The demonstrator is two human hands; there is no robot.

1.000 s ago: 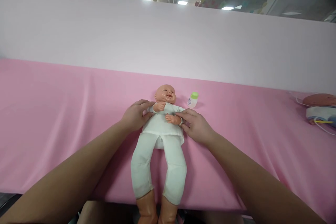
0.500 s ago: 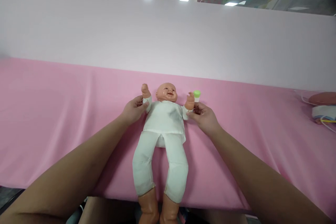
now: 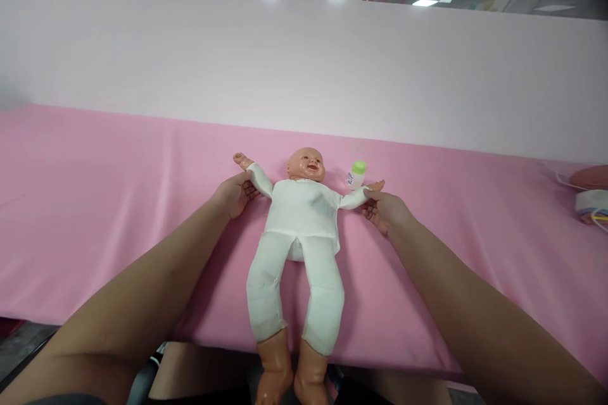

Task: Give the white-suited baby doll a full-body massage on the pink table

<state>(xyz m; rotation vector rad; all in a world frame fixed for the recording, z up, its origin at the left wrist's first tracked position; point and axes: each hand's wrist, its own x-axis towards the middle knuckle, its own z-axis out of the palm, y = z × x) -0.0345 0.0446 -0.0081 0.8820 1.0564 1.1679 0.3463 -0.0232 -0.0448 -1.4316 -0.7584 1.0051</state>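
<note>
While the doll (image 3: 304, 212) lies on its back along the pink-covered worktop (image 3: 142, 202), both its arms are spread out to the sides, each with a hand at its wrist. The left hand (image 3: 235, 195) grips the cuff of one white sleeve (image 3: 260, 180), thumb on top and fingers curled beneath, with the doll's small fist showing just beyond. The right hand (image 3: 386, 212) pinches the opposite forearm near its wrist between thumb and forefinger, the other fingers loosely bent below it.

The doll is dressed in a white top and white trousers. Its head points toward the far side of the worktop, the face turned slightly to the right. Its legs run toward the person, a little apart, and the bare feet (image 3: 292, 370) reach past the near edge.

A small bottle (image 3: 356, 178) with a green cap and a printed label stands between the doll's head and the arm in the right hand, close behind that arm. At the far right lie a brownish rounded item (image 3: 591, 177) and a white and blue one (image 3: 591, 201), cut off by the frame, so what they are is hard to say. Behind the worktop rises a plain white panel (image 3: 304, 63).
</note>
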